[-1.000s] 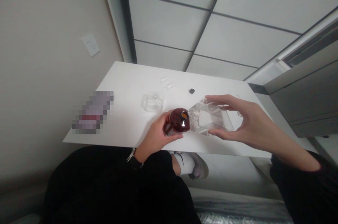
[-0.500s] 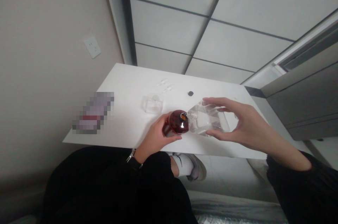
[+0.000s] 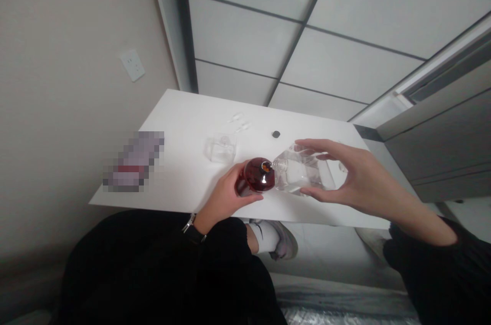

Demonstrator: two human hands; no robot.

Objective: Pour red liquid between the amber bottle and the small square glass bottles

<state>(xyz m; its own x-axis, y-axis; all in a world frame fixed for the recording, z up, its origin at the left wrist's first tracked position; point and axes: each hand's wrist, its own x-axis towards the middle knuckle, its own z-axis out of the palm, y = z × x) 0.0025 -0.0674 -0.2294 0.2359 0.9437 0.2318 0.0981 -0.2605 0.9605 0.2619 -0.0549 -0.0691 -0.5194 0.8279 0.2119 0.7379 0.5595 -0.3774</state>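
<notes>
My left hand [image 3: 226,189] is wrapped round a dark red-brown bottle [image 3: 253,179] whose narrow mouth is uncapped. In my right hand [image 3: 345,169] is a clear square bottle [image 3: 301,171], gripped between thumb and fingers. It lies tilted on its side, its neck pointing left at the brown bottle's mouth; I cannot tell whether the two touch. Some clear liquid seems to show inside it. Beyond my hands, a small black cap [image 3: 275,134] rests on the table.
On the white table [image 3: 180,115] stands a clear square container [image 3: 222,147], left of the brown bottle. Behind it lie small clear-and-white pieces [image 3: 241,121]. A pixelated purple item [image 3: 134,161] is near the left edge. A wall socket [image 3: 132,65] is at the upper left.
The view has shifted slightly. Both hands keep their grips, and the clear bottle stays tilted at the brown bottle's mouth.
</notes>
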